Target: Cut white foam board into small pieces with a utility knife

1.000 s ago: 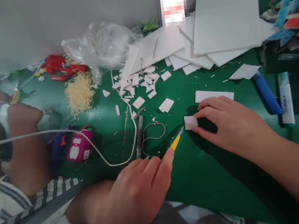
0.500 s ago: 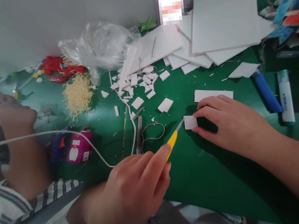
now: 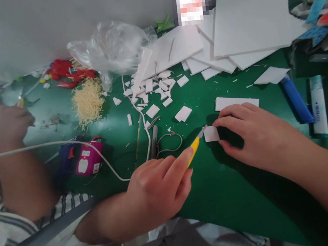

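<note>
My left hand (image 3: 160, 189) is closed around a yellow craft knife (image 3: 194, 149), its blade pointing up and away from me. The blade lies against the left edge of a small white foam board piece (image 3: 212, 134). Thumb and fingertips of my right hand (image 3: 252, 134) pinch that piece from its right side, just above the green table. Behind my right fingers lies a white foam strip (image 3: 234, 102), partly covered by the hand. Several cut foam scraps (image 3: 183, 113) are scattered beyond the knife.
Large white foam sheets (image 3: 249, 18) are stacked at the back, beside a clear plastic bag (image 3: 116, 46). A blue tube (image 3: 297, 98) and a glue stick (image 3: 319, 104) lie right. A white cable (image 3: 106, 161) crosses near a magenta box (image 3: 89, 159). Another person's hand (image 3: 4, 123) is at far left.
The knife blade has shifted up along the foam piece's left edge, with my left hand moving slightly forward. My right hand keeps its pinch. The other person's hands have moved left.
</note>
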`<act>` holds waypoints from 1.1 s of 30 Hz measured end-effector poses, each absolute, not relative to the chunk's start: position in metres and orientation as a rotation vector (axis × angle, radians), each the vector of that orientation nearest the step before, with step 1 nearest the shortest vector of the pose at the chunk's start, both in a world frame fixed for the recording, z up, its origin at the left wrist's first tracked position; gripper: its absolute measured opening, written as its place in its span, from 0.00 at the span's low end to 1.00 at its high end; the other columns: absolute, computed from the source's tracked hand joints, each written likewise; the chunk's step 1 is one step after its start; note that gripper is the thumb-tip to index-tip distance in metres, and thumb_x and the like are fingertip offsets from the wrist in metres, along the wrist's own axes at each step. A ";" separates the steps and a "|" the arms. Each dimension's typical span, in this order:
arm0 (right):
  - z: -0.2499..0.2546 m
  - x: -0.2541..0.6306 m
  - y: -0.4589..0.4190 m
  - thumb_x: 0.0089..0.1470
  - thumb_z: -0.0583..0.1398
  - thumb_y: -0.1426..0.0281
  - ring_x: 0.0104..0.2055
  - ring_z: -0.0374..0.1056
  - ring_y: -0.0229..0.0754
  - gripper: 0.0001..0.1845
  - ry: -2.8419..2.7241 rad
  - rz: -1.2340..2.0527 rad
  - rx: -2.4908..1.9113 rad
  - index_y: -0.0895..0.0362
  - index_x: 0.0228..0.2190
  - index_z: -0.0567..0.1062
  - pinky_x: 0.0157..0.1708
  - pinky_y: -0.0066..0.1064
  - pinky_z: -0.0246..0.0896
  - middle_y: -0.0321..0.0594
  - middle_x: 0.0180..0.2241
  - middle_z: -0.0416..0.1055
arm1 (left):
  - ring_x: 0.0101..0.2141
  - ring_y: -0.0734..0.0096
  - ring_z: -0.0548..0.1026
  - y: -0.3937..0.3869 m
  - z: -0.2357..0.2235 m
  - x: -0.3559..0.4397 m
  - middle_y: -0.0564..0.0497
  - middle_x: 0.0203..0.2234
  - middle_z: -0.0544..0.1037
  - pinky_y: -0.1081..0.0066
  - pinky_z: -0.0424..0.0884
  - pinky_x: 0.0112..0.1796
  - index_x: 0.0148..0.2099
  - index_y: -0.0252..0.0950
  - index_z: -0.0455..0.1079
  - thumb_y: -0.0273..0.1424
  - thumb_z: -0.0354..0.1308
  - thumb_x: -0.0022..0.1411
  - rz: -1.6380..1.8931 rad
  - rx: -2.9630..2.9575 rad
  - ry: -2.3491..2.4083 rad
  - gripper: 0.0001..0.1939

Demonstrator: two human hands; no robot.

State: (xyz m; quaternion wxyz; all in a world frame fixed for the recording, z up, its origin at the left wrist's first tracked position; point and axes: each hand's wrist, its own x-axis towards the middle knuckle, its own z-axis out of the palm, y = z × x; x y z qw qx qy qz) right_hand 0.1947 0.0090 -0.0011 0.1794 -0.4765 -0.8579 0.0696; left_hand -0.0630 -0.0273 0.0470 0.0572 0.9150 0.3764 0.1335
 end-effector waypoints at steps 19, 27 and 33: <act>-0.004 0.201 0.016 0.59 0.58 0.69 0.41 0.73 0.50 0.14 -2.481 0.196 -1.224 0.60 0.42 0.82 0.38 0.42 0.70 0.50 0.42 0.77 | 0.21 0.73 0.74 -0.033 0.055 -0.064 0.58 0.24 0.78 0.68 0.71 0.23 0.58 0.30 0.68 0.27 0.52 0.73 0.350 2.757 1.098 0.14; -0.005 0.200 0.013 0.57 0.60 0.68 0.41 0.74 0.51 0.14 -2.448 0.202 -1.247 0.59 0.42 0.81 0.37 0.42 0.71 0.49 0.43 0.77 | 0.21 0.72 0.74 -0.033 0.054 -0.064 0.59 0.24 0.77 0.67 0.70 0.22 0.57 0.31 0.69 0.26 0.51 0.72 0.315 2.751 1.058 0.14; -0.005 0.202 0.016 0.60 0.59 0.70 0.40 0.74 0.49 0.12 -2.465 0.173 -1.199 0.60 0.40 0.82 0.36 0.40 0.71 0.50 0.42 0.78 | 0.20 0.72 0.73 -0.033 0.052 -0.063 0.59 0.24 0.77 0.67 0.69 0.21 0.57 0.31 0.69 0.26 0.51 0.72 0.316 2.767 1.048 0.14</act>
